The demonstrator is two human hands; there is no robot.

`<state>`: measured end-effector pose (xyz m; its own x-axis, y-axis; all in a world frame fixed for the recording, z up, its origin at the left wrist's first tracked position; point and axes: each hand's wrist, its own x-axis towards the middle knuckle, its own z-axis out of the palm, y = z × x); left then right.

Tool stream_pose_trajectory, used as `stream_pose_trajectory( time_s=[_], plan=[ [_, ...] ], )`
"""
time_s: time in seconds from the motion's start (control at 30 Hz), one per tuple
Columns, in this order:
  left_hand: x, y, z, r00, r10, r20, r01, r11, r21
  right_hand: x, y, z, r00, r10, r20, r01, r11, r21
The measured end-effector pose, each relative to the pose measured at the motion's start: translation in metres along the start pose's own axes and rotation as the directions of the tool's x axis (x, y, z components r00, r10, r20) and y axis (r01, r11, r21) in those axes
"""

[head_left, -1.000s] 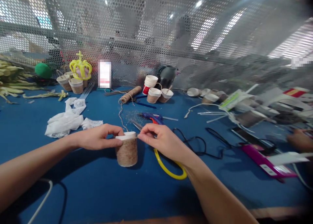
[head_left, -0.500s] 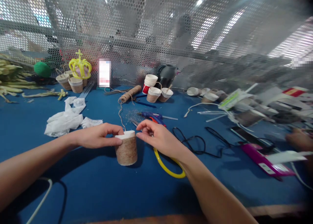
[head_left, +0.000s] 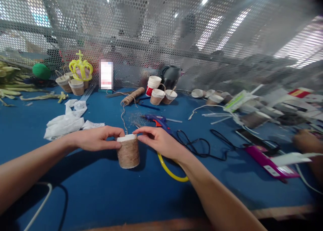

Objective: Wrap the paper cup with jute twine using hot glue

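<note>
A white paper cup wrapped in brown twine [head_left: 128, 153] is upright in front of me, with a bare white rim at its top. My left hand [head_left: 102, 138] pinches that rim on its left side, fingers inside and thumb outside. At the right side of the rim is my right hand [head_left: 157, 140], its thumb and index finger apart, fingertips touching or nearly touching the cup. A strand runs from the cup back to the twine roll [head_left: 132, 96]. Beyond my right hand lies a blue hot glue gun [head_left: 157, 120]. A yellow loop handle [head_left: 174, 173] shows under my right wrist.
Crumpled white fabric [head_left: 64, 125] lies left. Small twine-wrapped cups [head_left: 157, 96] and a yellow crown [head_left: 81, 71] stand along the mesh panel [head_left: 141, 39]. Rightward are a black cord [head_left: 199, 148], a phone [head_left: 248, 136], a purple power strip [head_left: 270, 162] and another person's blurred hand [head_left: 305, 141].
My right hand has come in to the cup's rim, its fingertips closer to it. My left hand keeps its hold. The whole view has shifted slightly.
</note>
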<state>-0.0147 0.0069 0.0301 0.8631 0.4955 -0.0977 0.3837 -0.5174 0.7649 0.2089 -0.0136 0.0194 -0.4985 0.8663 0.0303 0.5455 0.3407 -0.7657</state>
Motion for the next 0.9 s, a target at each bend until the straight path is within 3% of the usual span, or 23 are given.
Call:
stream_pose_trajectory(
  time_s=[0.23, 0.47, 0.67, 0.9],
  plan=[
    [-0.001, 0.005, 0.002, 0.998, -0.065, -0.022, 0.065, 0.998, 0.006, -0.002, -0.005, 0.003, 1.000, -0.001, -0.022, 0.000, 0.999, -0.037],
    [0.005, 0.015, 0.018, 0.970, -0.139, -0.200, 0.159, 0.983, 0.090, -0.008, -0.015, 0.008, 0.991, -0.108, -0.080, 0.100, 0.990, -0.098],
    [0.004, 0.014, 0.016, 0.980, -0.131, -0.147, 0.136, 0.990, 0.028, -0.010, -0.020, 0.009, 0.984, -0.153, -0.093, 0.142, 0.983, -0.118],
    [0.002, 0.010, 0.010, 0.990, -0.088, -0.109, 0.087, 0.996, -0.018, -0.012, -0.022, 0.010, 0.990, -0.105, -0.097, 0.099, 0.993, -0.072]
  ],
)
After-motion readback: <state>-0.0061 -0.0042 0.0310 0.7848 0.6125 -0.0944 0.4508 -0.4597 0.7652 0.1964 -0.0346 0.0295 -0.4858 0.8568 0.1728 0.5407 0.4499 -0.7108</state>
